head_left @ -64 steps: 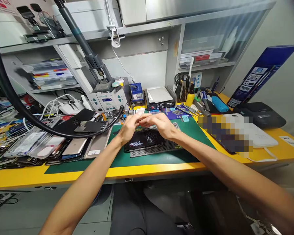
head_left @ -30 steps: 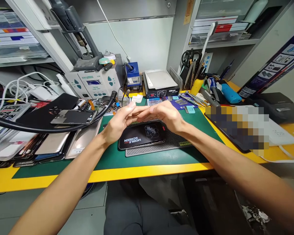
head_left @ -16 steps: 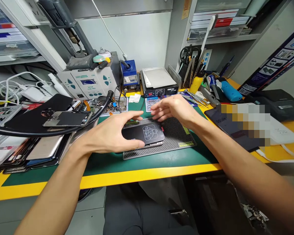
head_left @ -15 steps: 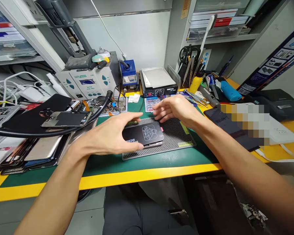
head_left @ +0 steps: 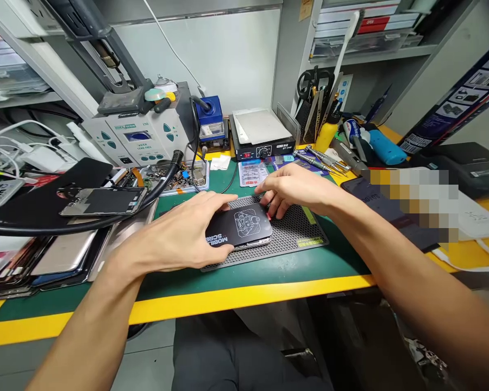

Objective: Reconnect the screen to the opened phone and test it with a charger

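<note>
On a grey perforated pad [head_left: 287, 239], which lies on the green mat [head_left: 285, 266], a phone [head_left: 248, 225] rests flat, its black face printed with a white line drawing and partly hidden lettering. The left hand [head_left: 183, 228] spans the phone's left end, thumb along the near edge, the other fingers at the far edge, thumb and forefinger spread well apart; whether they press on it, I cannot tell. The right hand [head_left: 287, 193] reaches over the far right corner, fingers bent downward beside a small red tab [head_left: 268, 216]; I cannot tell if they pinch it. Behind the hands stand a black heater [head_left: 264, 151] with a dial and a grey hot-air station [head_left: 138, 138]. Screwdrivers [head_left: 315, 162] lie beyond the right hand, near a yellow bottle [head_left: 326, 136]. To the left, a black hose [head_left: 106, 221] curves above stacked phones [head_left: 61, 255].
</note>
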A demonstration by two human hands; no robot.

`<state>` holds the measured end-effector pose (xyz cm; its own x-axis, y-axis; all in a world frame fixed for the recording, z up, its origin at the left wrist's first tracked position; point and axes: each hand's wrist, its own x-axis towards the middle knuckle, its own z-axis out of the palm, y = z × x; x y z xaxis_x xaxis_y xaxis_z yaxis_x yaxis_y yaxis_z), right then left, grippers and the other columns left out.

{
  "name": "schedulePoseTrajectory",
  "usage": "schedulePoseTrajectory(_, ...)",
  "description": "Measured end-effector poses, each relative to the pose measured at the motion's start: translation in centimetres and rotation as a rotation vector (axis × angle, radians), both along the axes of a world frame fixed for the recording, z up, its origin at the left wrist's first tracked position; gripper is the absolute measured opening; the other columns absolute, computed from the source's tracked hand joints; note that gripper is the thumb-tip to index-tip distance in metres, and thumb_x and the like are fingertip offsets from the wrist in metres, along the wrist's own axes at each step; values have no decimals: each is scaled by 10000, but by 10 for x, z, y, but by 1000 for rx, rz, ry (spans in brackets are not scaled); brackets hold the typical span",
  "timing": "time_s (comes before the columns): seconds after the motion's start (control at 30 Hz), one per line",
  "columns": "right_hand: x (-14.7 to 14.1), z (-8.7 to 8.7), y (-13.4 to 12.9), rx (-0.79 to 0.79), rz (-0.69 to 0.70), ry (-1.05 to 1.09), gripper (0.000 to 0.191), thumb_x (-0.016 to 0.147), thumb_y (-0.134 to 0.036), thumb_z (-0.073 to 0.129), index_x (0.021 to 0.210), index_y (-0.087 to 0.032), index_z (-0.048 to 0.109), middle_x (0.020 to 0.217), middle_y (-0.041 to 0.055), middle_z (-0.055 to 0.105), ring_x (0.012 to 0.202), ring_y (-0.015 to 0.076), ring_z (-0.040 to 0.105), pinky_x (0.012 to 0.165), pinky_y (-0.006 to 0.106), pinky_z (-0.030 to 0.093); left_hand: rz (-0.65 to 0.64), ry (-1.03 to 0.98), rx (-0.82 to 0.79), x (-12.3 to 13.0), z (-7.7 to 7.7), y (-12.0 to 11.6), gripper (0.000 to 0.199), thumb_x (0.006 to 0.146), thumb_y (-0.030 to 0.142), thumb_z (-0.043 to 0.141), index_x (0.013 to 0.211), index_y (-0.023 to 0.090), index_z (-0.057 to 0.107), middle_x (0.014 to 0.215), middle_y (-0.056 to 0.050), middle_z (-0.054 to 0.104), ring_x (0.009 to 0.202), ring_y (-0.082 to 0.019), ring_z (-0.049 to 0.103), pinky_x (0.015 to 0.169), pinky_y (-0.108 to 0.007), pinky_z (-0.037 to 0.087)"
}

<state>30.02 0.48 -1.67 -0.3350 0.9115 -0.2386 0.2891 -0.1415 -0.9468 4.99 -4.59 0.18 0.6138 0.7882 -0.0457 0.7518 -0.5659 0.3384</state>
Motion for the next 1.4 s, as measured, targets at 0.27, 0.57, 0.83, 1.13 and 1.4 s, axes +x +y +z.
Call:
schedulePoseTrajectory(0.27, -3, 1, -1, 37, 2, -3, 160, 797, -286, 680, 717, -168, 753, 643, 122, 703, 507, 244, 652, 479, 405, 555, -42, -4, 67, 4, 2, -1, 745, 789, 423, 684, 1470, 263, 430, 1316, -63, 588, 1183, -273, 591, 1013, -359, 490)
schedulePoseTrajectory(0.57, -7, 5, -13, 328, 42, -22, 244, 870, -300, 656, 666, -190, 733, 664, 51, 690, 601, 193, 614, 560, 326, 477, -28, 11, 49, 3, 2, -2, 747, 802, 403, 677, 1482, 285, 392, 1275, -44, 577, 1153, -250, 583, 975, -338, 495)
schedulePoseTrajectory(0.83, -8, 0, -14, 299, 34, -46, 214, 908, -314, 637, 800, -193, 776, 729, 58, 708, 708, 228, 650, 579, 322, 469, -19, -27, -10, 0, -1, 2, 739, 793, 401, 704, 1466, 336, 406, 1338, -25, 584, 1190, -257, 592, 1012, -359, 498)
schedulePoseTrajectory(1.13, -7, 2, -19, 309, 17, -44, 219, 920, -340, 642, 786, -227, 773, 661, 31, 678, 712, 229, 651, 611, 321, 469, 36, 102, 3, -23, -3, -3, 747, 794, 511, 717, 1449, 367, 388, 1386, -52, 568, 1222, -316, 585, 958, -440, 533)
schedulePoseTrajectory(1.4, -22, 17, -35, 324, -75, -44, 354, 972, -439, 569, 756, -216, 741, 661, 21, 648, 633, 192, 598, 615, 324, 449, 54, 49, 109, -27, -16, -18, 844, 791, 482, 702, 1512, 368, 278, 1381, -72, 545, 1253, -335, 550, 1019, -493, 504)
